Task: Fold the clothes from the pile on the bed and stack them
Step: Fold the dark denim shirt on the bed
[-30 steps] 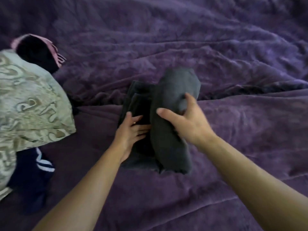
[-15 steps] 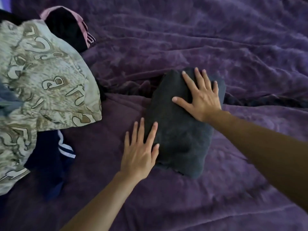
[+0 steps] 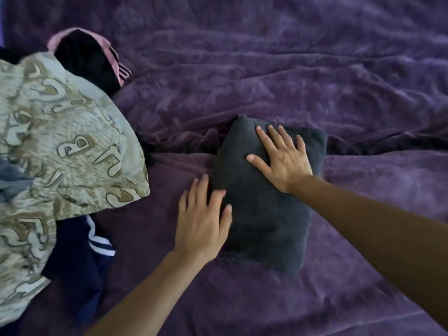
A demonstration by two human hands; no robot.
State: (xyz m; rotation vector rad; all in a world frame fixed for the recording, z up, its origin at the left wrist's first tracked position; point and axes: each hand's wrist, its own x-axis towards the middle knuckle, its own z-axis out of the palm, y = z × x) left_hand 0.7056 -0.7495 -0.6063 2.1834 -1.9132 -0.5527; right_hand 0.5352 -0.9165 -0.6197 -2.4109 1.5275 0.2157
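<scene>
Folded dark grey garment (image 3: 264, 214) lies as a thick oblong packet on the purple bed cover (image 3: 266, 69), about the middle of the scene, well apart from the loose pile on the left. At its near-left edge the left hand (image 3: 201, 224) lies flat, fingers (image 3: 216, 200) straight and spread, thumb and forefinger on the grey cloth and the rest on the cover, gripping nothing. Farther along, the right hand (image 3: 282, 157) presses palm-down on the packet's far end, fingers (image 3: 264, 139) straight and fanned, holding nothing. In the pile, nearest is a navy garment with white stripes (image 3: 77, 258), partly under a pale patterned cloth (image 3: 60, 141); a black and pink garment (image 3: 89, 59) lies at the far end.
</scene>
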